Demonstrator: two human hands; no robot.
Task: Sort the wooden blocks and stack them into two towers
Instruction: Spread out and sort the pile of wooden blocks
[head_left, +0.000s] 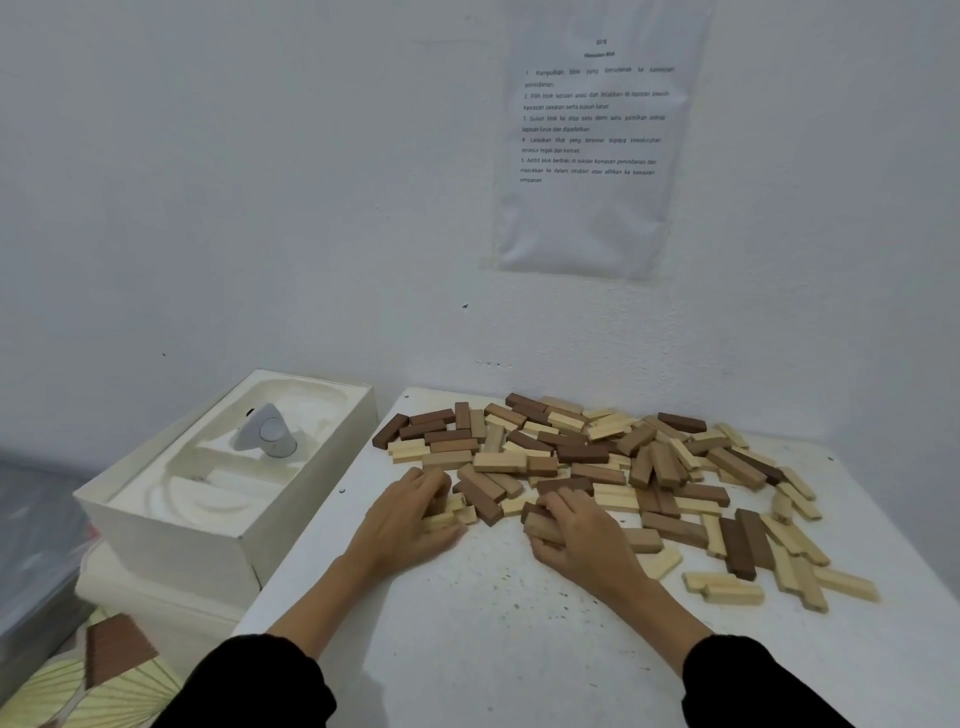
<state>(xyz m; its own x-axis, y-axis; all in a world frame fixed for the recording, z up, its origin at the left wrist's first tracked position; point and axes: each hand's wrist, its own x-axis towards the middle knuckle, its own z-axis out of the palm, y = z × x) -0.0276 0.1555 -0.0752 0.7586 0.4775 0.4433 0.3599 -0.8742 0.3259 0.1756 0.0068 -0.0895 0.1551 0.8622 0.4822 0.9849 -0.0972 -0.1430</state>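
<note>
Wooden blocks (597, 457) mixed, heaped far-right on table (467, 649) | left hand (410, 525) curled on pale pieces (444, 519) | right hand (587, 540) gripping brown block (540, 527) | advice: split by shade first, stack nearer, off the heap

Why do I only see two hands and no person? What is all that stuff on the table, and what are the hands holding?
There is no machine here. The camera sits on a person's head and looks down, so you see only their arms in black sleeves. The left hand curls round a few light blocks. The right hand curls round a tan block. Both rest on a white table at the edge of a jumbled pile of wooden blocks, some pale and some brown. No tower is built yet. Beside the table is a white box with a small white gadget inside. A printed sheet hangs on the wall.
</note>
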